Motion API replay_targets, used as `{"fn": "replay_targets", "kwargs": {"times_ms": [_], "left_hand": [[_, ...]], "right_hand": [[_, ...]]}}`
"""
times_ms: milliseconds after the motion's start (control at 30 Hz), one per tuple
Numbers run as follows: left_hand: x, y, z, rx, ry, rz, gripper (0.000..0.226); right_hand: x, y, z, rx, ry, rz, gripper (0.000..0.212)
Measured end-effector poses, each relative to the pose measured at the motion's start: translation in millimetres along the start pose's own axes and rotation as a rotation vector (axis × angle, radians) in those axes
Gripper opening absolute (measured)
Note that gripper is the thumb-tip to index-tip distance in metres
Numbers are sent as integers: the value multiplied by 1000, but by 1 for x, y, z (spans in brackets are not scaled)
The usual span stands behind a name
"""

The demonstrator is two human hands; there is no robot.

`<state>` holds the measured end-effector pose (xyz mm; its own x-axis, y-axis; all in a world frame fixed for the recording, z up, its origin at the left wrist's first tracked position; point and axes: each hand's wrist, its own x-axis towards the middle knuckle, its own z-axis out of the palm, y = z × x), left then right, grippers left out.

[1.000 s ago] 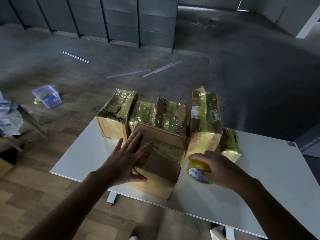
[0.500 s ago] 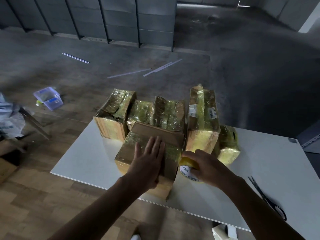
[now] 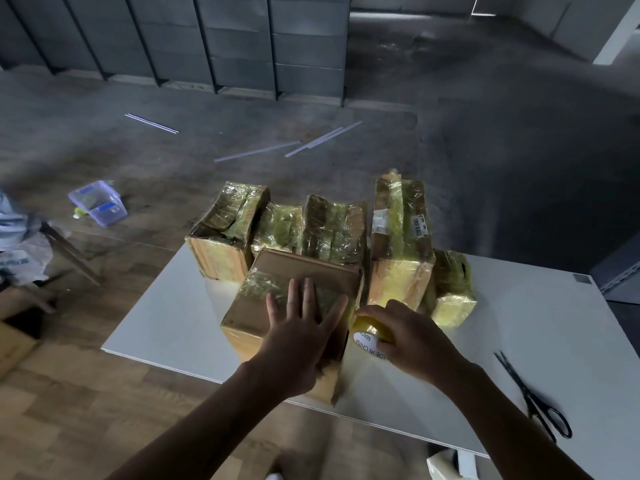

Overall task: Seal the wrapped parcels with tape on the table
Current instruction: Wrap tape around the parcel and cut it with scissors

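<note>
**Q:** What is shown at the centre, and where is it placed?
**A:** A cardboard parcel (image 3: 301,268) is shown near the front edge of the white worktop (image 3: 519,323). It stands just before a row of parcels (image 3: 332,230) already wound in yellowish film. A band of film or tape is seen across its top, and the nearer card is bare.

**Q:** How are the grips set?
**A:** The left grip (image 3: 298,337) is laid flat on the parcel's top, with the fingers straight, spread and pressing. The right grip (image 3: 408,337) is curled round a yellow tape roll (image 3: 369,336), which is held against the parcel's upper right edge. Whether a strip runs from roll to parcel cannot be told.

**Q:** What has changed within the last second?
**A:** The left grip has been moved from the parcel's left part to its right part, close beside the roll. The roll has been brought in from lower at the parcel's right side to that upper edge.

**Q:** What is meant by this for the task?
**A:** A strip is judged to be about to be started or carried over the right edge. The top is held down so that the parcel is not dragged. With bare card left, this parcel is judged only partly sealed. The scissors (image 3: 533,400) lie well apart on the right of the worktop, and they are expected to be needed for the cut
</note>
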<state>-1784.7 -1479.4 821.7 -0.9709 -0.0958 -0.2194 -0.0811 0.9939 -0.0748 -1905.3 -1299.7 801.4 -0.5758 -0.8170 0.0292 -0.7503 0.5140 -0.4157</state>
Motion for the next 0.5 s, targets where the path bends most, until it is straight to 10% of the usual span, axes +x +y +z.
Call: {"fn": "replay_targets", "kwargs": {"times_ms": [500], "left_hand": [[-28,-26,57,-960,458,64,108]], "right_hand": [[32,-42,-65,173,129,-171,69]]}}
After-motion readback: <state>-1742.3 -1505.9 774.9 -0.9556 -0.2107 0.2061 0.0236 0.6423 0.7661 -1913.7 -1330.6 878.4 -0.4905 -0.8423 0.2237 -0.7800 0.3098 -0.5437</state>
